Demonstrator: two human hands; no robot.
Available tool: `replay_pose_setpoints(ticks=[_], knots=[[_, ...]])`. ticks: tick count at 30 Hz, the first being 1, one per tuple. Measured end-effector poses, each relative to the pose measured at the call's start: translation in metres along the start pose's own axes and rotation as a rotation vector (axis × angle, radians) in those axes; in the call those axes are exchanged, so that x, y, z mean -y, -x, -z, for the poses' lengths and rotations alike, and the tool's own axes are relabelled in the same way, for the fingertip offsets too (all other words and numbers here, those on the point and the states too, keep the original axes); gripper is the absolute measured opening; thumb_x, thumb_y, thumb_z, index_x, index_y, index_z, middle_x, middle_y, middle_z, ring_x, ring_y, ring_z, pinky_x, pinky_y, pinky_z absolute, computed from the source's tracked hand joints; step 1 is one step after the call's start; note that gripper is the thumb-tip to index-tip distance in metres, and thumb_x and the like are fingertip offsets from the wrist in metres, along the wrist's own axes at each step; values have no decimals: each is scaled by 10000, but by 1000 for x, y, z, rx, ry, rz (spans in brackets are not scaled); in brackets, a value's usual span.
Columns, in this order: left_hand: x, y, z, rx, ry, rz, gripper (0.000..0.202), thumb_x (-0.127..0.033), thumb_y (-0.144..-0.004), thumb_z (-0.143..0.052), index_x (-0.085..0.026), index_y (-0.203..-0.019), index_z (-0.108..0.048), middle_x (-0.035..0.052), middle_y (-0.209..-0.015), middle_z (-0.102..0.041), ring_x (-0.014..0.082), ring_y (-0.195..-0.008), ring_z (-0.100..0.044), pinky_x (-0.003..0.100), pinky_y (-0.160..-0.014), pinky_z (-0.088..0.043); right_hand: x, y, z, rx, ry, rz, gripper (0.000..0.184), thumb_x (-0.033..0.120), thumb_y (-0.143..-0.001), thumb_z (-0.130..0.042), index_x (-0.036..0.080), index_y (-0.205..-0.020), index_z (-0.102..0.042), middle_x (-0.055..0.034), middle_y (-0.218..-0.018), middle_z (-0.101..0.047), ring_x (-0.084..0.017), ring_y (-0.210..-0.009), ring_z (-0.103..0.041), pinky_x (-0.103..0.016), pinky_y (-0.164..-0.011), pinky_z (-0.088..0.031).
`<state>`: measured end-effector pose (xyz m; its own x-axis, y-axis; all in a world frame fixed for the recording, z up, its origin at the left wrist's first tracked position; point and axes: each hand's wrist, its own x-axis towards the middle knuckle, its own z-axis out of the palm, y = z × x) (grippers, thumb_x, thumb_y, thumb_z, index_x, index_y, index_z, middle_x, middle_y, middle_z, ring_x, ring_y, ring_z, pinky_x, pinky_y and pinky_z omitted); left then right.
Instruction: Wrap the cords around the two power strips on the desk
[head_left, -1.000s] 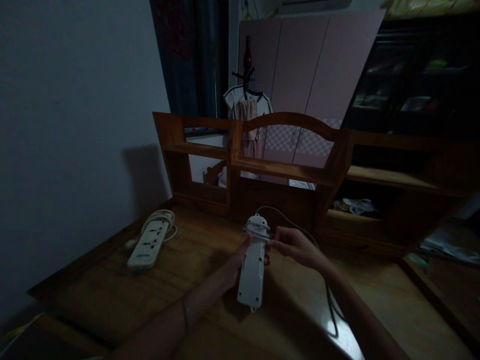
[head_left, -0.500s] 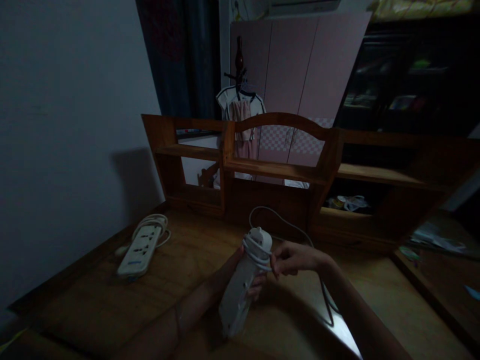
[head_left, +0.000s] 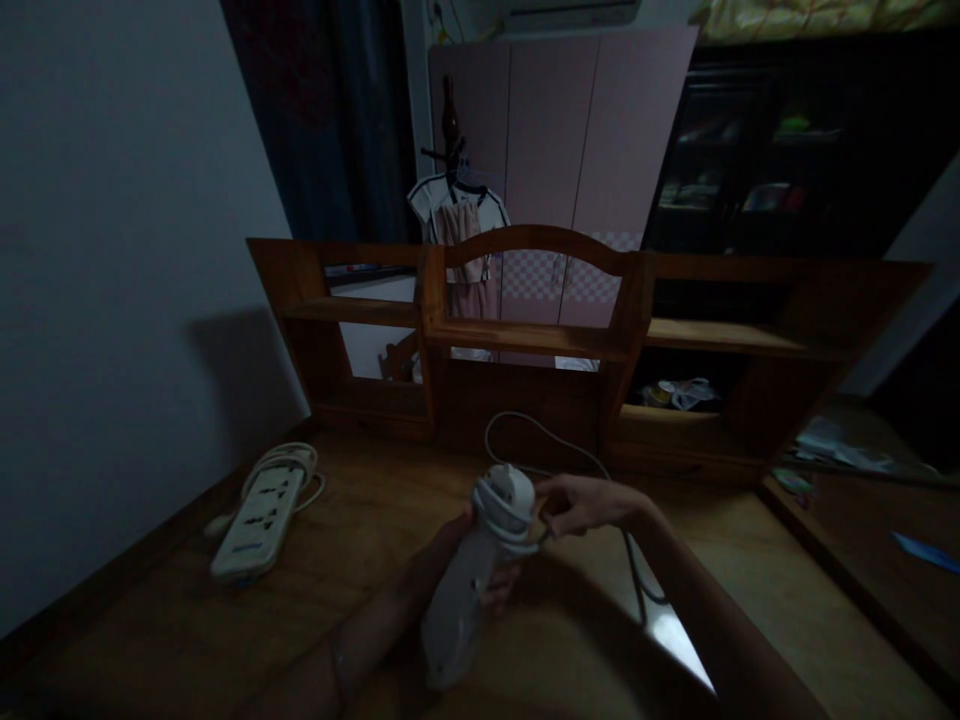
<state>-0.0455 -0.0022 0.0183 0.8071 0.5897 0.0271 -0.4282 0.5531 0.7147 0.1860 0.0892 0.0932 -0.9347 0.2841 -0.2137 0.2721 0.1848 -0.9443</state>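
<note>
A white power strip (head_left: 459, 600) is tilted above the wooden desk, its underside towards me. My left hand (head_left: 450, 545) is closed round its middle, with fingertips showing on the right edge. Several turns of grey-white cord (head_left: 504, 515) lie around the strip's far end, by a rounded white part that looks like the plug. My right hand (head_left: 581, 505), just right of that end, pinches the cord between thumb and fingers. From there the loose cord (head_left: 632, 570) runs over the desk in a long loop towards the shelf.
A second white power strip (head_left: 259, 520) with its own coiled cord lies at the left, near the wall. Along the back of the desk stands a wooden shelf unit (head_left: 525, 340). A blue item (head_left: 926, 552) lies on a surface at the right.
The view has turned slightly right, so the background sits further left. The right hand still pinches the cord close to the strip's end; the left hand keeps its hold.
</note>
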Motion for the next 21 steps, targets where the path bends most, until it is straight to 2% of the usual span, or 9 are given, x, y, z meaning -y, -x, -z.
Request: replay_pose_setpoints(ticks=[3,5,8,10,12,14,18,19,21], knots=[[-8,-14,10,-8,129,-102,805,-856,-696,-333,-118,-908,-572,-23,-604,-447,89,-415,-405,252,-486,-382,-4,-3,-1,-165,-44,54,499,593,-850,-538,130,-1030,-578,56,-640,-402,-48,-493,-315,-148,-418,-266],[-8,-19,16,-16,143,-117,794,-842,-720,-311,-129,-959,-567,-22,-593,-456,94,-396,-404,253,-466,-383,-9,-10,-5,-210,-10,-2,512,621,-867,-484,132,-984,-576,61,-619,-375,-49,-478,-320,-150,-413,-274],[-2,-15,21,-16,138,-19,784,-835,-722,-315,-148,-1013,-555,-12,-590,-484,108,-391,-416,261,-459,-383,-15,-19,-11,-138,48,-107,505,622,-828,-546,132,-939,-590,53,-621,-397,-50,-484,-350,-144,-406,-288],[2,-9,20,-6,127,70,773,-828,-716,-341,-147,-1012,-558,3,-597,-508,124,-409,-448,269,-472,-386,-17,-21,-12,-86,75,-126,500,617,-813,-571,133,-931,-606,48,-628,-422,-47,-483,-355,-141,-403,-288],[1,-6,18,-12,130,118,765,-824,-703,-376,-130,-957,-574,12,-601,-514,128,-424,-468,271,-483,-388,-15,-20,-12,-132,125,-95,489,607,-823,-566,135,-936,-615,40,-643,-463,-50,-494,-381,-145,-422,-308],[-3,-7,16,-47,143,78,762,-830,-682,-401,-119,-883,-585,8,-602,-504,119,-418,-462,272,-481,-393,-7,-19,-12,-320,183,-23,475,590,-868,-510,132,-939,-613,19,-684,-525,-69,-543,-452,-165,-480,-368],[-12,-16,7,-234,150,-124,700,-776,-751,-398,-107,-812,-596,6,-596,-502,105,-436,-470,262,-499,-417,22,-19,-21,-870,258,193,432,503,-966,-363,143,-1008,-598,-42,-884,-619,-134,-778,-580,-243,-699,-471],[-13,-19,5,-292,144,-164,671,-740,-785,-401,-99,-800,-600,12,-598,-511,106,-457,-486,248,-501,-414,30,-18,-25,-947,277,247,406,473,-978,-352,152,-1061,-589,-54,-954,-625,-146,-853,-589,-261,-762,-474],[-12,-24,1,-401,129,-237,611,-670,-829,-426,-88,-788,-608,27,-609,-538,115,-496,-521,235,-505,-416,45,-18,-36,-987,357,341,359,420,-981,-383,177,-1194,-541,-76,-1112,-607,-166,-998,-579,-294,-868,-465]])
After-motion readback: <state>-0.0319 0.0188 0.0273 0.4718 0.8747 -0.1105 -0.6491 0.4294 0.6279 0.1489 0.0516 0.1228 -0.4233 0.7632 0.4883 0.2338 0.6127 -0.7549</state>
